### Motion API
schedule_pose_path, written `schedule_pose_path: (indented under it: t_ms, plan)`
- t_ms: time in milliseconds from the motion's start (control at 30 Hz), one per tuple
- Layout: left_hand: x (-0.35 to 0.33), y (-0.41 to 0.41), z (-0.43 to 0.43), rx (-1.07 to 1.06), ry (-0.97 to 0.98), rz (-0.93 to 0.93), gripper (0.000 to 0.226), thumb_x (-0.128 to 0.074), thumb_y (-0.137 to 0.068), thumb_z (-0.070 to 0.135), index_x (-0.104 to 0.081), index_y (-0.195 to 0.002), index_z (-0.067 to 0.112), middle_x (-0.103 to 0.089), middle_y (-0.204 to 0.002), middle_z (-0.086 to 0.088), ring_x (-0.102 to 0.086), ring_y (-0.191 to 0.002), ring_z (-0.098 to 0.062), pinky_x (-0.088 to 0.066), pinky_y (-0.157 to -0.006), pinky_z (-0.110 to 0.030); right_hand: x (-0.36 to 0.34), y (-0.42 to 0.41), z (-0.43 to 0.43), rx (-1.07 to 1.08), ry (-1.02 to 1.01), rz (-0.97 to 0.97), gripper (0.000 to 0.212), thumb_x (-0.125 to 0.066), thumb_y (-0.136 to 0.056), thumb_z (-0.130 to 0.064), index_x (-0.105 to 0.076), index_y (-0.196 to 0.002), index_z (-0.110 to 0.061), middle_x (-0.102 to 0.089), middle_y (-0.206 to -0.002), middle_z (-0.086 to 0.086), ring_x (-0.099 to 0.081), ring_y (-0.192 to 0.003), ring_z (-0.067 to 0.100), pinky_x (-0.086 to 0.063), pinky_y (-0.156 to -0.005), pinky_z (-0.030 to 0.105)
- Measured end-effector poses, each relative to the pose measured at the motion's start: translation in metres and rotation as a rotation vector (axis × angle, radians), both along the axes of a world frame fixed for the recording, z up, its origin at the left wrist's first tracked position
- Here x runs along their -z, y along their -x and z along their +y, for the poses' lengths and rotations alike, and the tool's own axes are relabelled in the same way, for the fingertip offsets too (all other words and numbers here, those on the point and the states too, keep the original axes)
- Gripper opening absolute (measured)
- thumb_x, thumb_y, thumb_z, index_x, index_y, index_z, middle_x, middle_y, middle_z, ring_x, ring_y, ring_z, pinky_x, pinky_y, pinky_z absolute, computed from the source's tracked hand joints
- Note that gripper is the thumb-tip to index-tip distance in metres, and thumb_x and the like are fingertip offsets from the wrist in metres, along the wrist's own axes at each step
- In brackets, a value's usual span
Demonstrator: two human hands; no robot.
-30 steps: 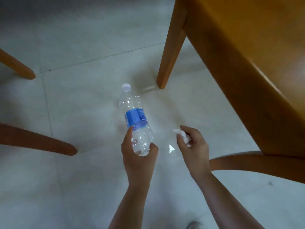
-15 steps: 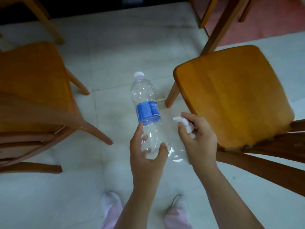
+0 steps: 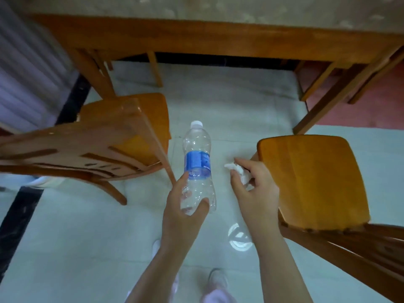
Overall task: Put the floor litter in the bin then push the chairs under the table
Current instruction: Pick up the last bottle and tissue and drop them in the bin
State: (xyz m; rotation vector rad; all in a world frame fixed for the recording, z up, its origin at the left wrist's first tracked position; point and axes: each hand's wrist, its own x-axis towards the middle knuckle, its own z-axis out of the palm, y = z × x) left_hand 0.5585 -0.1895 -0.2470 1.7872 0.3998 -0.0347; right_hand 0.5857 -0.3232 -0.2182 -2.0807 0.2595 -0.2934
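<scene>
My left hand (image 3: 182, 212) grips the base of a clear plastic bottle (image 3: 197, 149) with a blue label and white cap, held above the floor with the cap pointing away from me. My right hand (image 3: 256, 193) is closed on a crumpled white tissue (image 3: 237, 171). One wooden chair (image 3: 98, 145) stands at the left, another wooden chair (image 3: 314, 180) at the right, both pulled out from the wooden table (image 3: 196, 38) ahead. No bin is in view.
Pale tiled floor (image 3: 229, 110) runs between the two chairs and under the table. Other chair legs (image 3: 323, 84) stand beyond the table at the right. A ribbed wall (image 3: 24, 79) is at the left. My feet (image 3: 216, 278) show at the bottom.
My view has risen from close to the floor, so both chairs and the table edge have come into sight. Both hands keep holding the bottle and the tissue.
</scene>
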Motion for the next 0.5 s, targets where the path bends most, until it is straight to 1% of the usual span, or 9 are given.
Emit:
schedule_pose_path:
  t_ms: [67, 133, 200, 267, 333, 400, 433, 500]
  plan:
    - [-0.017, 0.014, 0.011, -0.041, -0.017, -0.008, 0.057, -0.069, -0.076, 0.006, -0.050, -0.124, 0.028, -0.056, -0.118, 0.007, -0.055, -0.105, -0.010, -0.048, -0.074, -0.013, -0.018, 0.005, 0.010, -0.088, -0.031, 0.003, 0.020, -0.065, -0.083, -0.017, -0.064, -0.102, -0.021, -0.059, -0.093, -0.011, -0.053, -0.085, -0.006, -0.040, -0.068, -0.001]
    - [-0.032, 0.034, 0.019, -0.067, -0.009, -0.008, 0.058, -0.068, -0.076, 0.006, -0.050, -0.125, 0.031, -0.057, -0.120, 0.006, -0.055, -0.107, -0.012, -0.049, -0.074, -0.021, -0.036, 0.010, 0.018, -0.192, -0.036, -0.001, 0.019, -0.065, -0.082, -0.015, -0.065, -0.101, -0.019, -0.059, -0.093, -0.010, -0.054, -0.084, -0.004, -0.040, -0.069, 0.000]
    - [-0.049, 0.054, 0.026, -0.093, -0.001, -0.021, 0.056, -0.069, -0.075, 0.016, -0.049, -0.124, 0.034, -0.057, -0.120, 0.006, -0.055, -0.107, -0.012, -0.051, -0.074, -0.024, -0.051, 0.015, 0.025, -0.291, -0.041, -0.016, 0.018, -0.065, -0.082, -0.013, -0.065, -0.099, -0.018, -0.060, -0.092, -0.009, -0.055, -0.084, -0.003, -0.041, -0.071, 0.004]
    - [-0.066, 0.075, 0.031, -0.148, 0.001, -0.021, 0.059, -0.065, -0.067, 0.026, -0.049, -0.124, 0.033, -0.057, -0.121, 0.004, -0.056, -0.108, -0.014, -0.053, -0.078, -0.031, -0.067, 0.021, 0.034, -0.393, -0.052, -0.015, 0.018, -0.066, -0.082, -0.012, -0.065, -0.097, -0.020, -0.060, -0.091, -0.009, -0.054, -0.088, -0.003, -0.042, -0.070, 0.006]
    - [-0.082, 0.096, 0.036, -0.221, 0.012, -0.035, 0.059, -0.063, -0.063, 0.026, -0.049, -0.121, 0.034, -0.058, -0.119, 0.004, -0.057, -0.108, -0.015, -0.054, -0.081, -0.036, -0.082, 0.029, 0.045, -0.505, -0.052, -0.031, 0.019, -0.066, -0.081, -0.011, -0.065, -0.095, -0.023, -0.059, -0.087, -0.013, -0.052, -0.087, -0.007, -0.042, -0.069, 0.005]
    - [-0.095, 0.115, 0.040, -0.285, 0.021, -0.064, 0.058, -0.062, -0.063, 0.021, -0.048, -0.116, 0.037, -0.057, -0.118, 0.006, -0.057, -0.107, -0.014, -0.054, -0.080, -0.035, -0.094, 0.036, 0.058, -0.619, -0.048, -0.038, 0.019, -0.066, -0.080, -0.008, -0.066, -0.094, -0.021, -0.057, -0.086, -0.019, -0.053, -0.083, -0.009, -0.040, -0.067, 0.003]
    - [-0.101, 0.125, 0.043, -0.314, 0.020, -0.074, 0.057, -0.062, -0.063, 0.020, -0.048, -0.115, 0.038, -0.056, -0.117, 0.008, -0.056, -0.107, -0.013, -0.054, -0.078, -0.032, -0.099, 0.040, 0.065, -0.674, -0.049, -0.041, 0.019, -0.066, -0.079, -0.006, -0.067, -0.094, -0.019, -0.056, -0.086, -0.021, -0.053, -0.083, -0.009, -0.039, -0.068, 0.003]
    - [-0.113, 0.144, 0.051, -0.366, -0.001, -0.090, 0.059, -0.062, -0.063, 0.019, -0.047, -0.115, 0.040, -0.056, -0.117, 0.012, -0.057, -0.106, -0.011, -0.052, -0.074, -0.022, -0.108, 0.047, 0.081, -0.767, -0.063, -0.056, 0.021, -0.067, -0.078, -0.004, -0.067, -0.094, -0.018, -0.057, -0.087, -0.019, -0.053, -0.083, -0.008, -0.039, -0.070, 0.004]
